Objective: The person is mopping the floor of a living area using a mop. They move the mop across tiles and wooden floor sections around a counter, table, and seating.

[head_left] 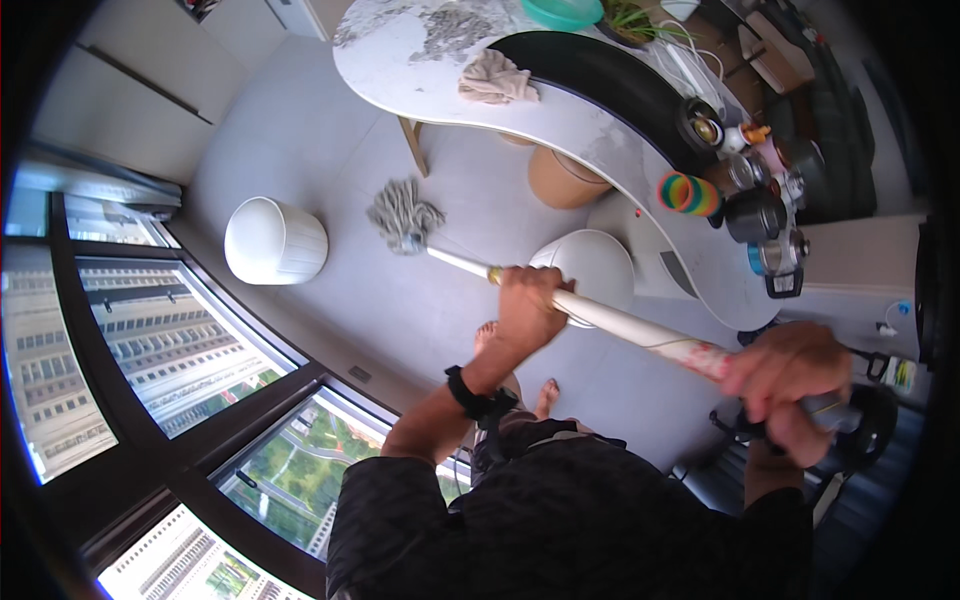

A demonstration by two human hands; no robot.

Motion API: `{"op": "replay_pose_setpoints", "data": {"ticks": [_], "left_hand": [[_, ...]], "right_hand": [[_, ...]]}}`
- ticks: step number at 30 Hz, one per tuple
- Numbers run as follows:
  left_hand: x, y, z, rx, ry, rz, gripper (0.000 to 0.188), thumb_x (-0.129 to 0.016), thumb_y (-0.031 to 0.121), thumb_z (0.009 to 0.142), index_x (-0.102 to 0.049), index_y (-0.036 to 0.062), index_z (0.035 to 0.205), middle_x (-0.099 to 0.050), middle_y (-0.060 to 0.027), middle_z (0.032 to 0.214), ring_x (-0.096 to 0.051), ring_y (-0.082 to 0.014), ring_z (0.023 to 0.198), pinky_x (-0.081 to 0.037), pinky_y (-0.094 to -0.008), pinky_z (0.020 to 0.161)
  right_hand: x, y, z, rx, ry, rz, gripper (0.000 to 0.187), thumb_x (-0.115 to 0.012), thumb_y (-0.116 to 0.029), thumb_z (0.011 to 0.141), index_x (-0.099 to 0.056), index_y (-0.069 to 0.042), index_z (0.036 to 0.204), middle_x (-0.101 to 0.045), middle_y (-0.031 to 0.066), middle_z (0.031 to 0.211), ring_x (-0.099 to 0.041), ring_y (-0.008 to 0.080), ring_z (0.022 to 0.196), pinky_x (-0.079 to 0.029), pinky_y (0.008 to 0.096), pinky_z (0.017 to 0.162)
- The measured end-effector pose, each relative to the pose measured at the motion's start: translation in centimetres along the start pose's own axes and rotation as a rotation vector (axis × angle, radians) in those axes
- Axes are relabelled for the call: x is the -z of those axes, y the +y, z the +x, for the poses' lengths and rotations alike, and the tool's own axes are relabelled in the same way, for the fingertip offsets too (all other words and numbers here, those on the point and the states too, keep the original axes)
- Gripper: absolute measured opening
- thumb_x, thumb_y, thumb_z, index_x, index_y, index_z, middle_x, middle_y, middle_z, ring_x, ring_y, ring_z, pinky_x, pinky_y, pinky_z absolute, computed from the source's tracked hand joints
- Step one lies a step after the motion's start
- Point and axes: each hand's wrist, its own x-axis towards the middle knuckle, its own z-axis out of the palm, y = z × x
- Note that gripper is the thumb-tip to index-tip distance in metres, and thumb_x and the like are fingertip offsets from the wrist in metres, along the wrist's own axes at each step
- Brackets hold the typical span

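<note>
Fingers of our left hand [533, 303] and right hand [790, 368] clamp a long white tubular mop handle [630, 325], likely stiff and light, best gripped mid-shaft and near its top, its limp grey string head [403, 212] near the curved edge of the white marbled tabletop [385, 75].

Grey floor [370, 320] — dark-framed windows [180, 345]

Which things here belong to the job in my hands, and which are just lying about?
Belongs to the job:
mop, held by left hand and right hand

Just lying about:
beige cloth
turquoise bowl
rainbow-coloured cylinder
leftmost white drum, perhaps a stool
</note>
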Motion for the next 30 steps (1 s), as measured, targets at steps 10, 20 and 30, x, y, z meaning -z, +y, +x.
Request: {"op": "replay_pose_setpoints", "data": {"ticks": [10,20,30], "left_hand": [[-10.7,10.0,-3.8,-0.216,-0.032,-0.194,0.022,-0.069,0.017,0.074,-0.053,0.0101,0.06,-0.055,-0.0088,0.054,-0.055,-0.0335,0.052,-0.04,-0.0469,0.051],[-14.0,11.2,-14.1,-0.058,-0.268,0.024,0.022,-0.065,0.016,0.08,-0.052,0.0056,0.066,-0.057,-0.0149,0.065,-0.053,-0.039,0.068,-0.042,-0.0457,0.071],[-13.7,14.9,-22.3,0.182,-0.572,0.06,0.023,-0.062,0.029,0.083,-0.059,0.0083,0.073,-0.064,-0.0185,0.072,-0.061,-0.0425,0.074,-0.048,-0.0495,0.066]], "right_hand": [[4.7,-1.3,-15.1,0.014,0.218,0.009,0.017,-0.059,-0.015,0.086,-0.047,-0.01,0.075,-0.054,0.0026,0.062,-0.062,0.0223,0.064,-0.052,0.0365,0.063],[1.3,3.0,-29.9,-0.013,0.313,0.06,0.025,-0.061,-0.018,0.084,-0.05,-0.006,0.064,-0.06,0.0059,0.062,-0.066,0.0237,0.064,-0.053,0.034,0.061],[3.5,3.8,-34.4,-0.162,0.309,0.302,0.019,-0.058,-0.012,0.087,-0.061,0.002,0.074,-0.067,0.0109,0.071,-0.06,0.0112,0.056,-0.047,0.0257,0.054]]}}
